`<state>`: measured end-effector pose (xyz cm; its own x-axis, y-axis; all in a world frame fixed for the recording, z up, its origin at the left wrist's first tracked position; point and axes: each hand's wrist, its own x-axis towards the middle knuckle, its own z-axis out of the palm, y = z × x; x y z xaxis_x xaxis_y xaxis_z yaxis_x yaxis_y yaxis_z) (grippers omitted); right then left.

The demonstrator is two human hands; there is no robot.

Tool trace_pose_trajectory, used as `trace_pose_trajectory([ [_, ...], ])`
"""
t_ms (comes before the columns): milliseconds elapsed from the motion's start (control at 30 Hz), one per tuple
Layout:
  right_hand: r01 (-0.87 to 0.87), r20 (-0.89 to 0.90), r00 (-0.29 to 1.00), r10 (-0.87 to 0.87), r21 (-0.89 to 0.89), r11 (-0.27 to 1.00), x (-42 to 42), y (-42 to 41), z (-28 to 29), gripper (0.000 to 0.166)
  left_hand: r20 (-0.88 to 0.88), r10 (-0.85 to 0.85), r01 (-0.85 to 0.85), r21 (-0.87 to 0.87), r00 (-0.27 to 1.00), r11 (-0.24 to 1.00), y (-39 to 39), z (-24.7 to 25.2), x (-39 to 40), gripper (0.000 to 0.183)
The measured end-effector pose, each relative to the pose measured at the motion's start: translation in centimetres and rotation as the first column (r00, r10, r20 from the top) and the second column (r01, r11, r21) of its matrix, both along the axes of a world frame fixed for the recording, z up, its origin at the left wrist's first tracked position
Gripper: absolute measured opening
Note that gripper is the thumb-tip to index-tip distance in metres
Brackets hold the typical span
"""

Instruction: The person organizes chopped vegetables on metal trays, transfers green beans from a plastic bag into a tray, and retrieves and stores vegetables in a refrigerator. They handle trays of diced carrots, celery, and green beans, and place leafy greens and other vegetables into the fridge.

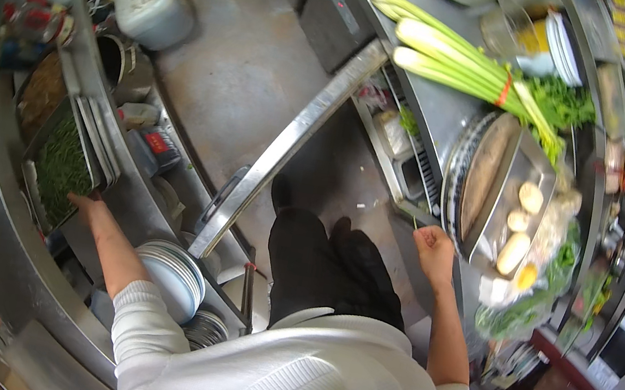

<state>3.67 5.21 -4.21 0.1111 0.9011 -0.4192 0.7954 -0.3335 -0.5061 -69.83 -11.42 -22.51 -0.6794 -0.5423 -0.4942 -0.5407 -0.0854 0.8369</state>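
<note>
My left hand [86, 204] reaches to the right end of a metal tray [96, 174] filled with green cut vegetables [62, 162]; its fingers are at the tray's edge, and their hold is partly hidden. My right hand [434, 246] is raised near the counter's edge, its fingers pinched on a thin green stem [415, 222]. Beside it on the counter, a rectangular metal pan [501, 217] holds several peeled potatoes [519, 220]. Above the pan lies a bunch of celery [453, 57] bound with a red band [504, 89].
An open door-like metal panel [296, 146] stands angled across the aisle. Stacked plates [171, 277] sit on the left shelf, near my left forearm. A white plastic jug [152, 7] stands on the floor at upper left. Bagged leafy greens [522, 314] lie on the right counter.
</note>
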Motion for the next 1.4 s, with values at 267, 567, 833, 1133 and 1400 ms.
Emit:
trace_pose_trajectory([
  [267, 0.260, 0.116, 0.960, -0.253, -0.042, 0.965, 7.3, -12.7, -6.0, 0.016, -0.107, -0.492, 0.212, -0.809, 0.864, 0.549, 0.3, -1.7, 7.3, 0.048],
  [567, 0.380, 0.074, 0.925, -0.373, -0.172, 0.909, 11.2, -22.0, -9.5, 0.028, 0.083, -0.985, 0.710, -0.702, 0.151, 0.050, 0.4, -2.0, 26.2, 0.047],
  [833, 0.683, -0.256, 0.611, -0.749, -0.307, 0.663, 18.0, -40.8, -17.5, 0.031, 0.433, -0.853, 0.763, -0.433, -0.291, -0.480, 0.1, -1.6, 30.4, 0.092],
  [1133, 0.994, 0.343, 0.097, -0.934, 0.011, 0.107, 28.7, -65.1, -12.7, 0.028, 0.583, -0.791, 0.744, -0.443, -0.185, -0.500, 0.8, -8.9, 36.0, 0.101],
  [1400, 0.988, 0.058, -0.117, -0.992, 0.106, -0.110, 31.8, -74.7, -19.1, 0.014, 0.553, -0.663, 0.621, -0.300, -0.505, -0.724, -0.3, -12.0, 50.6, 0.092],
])
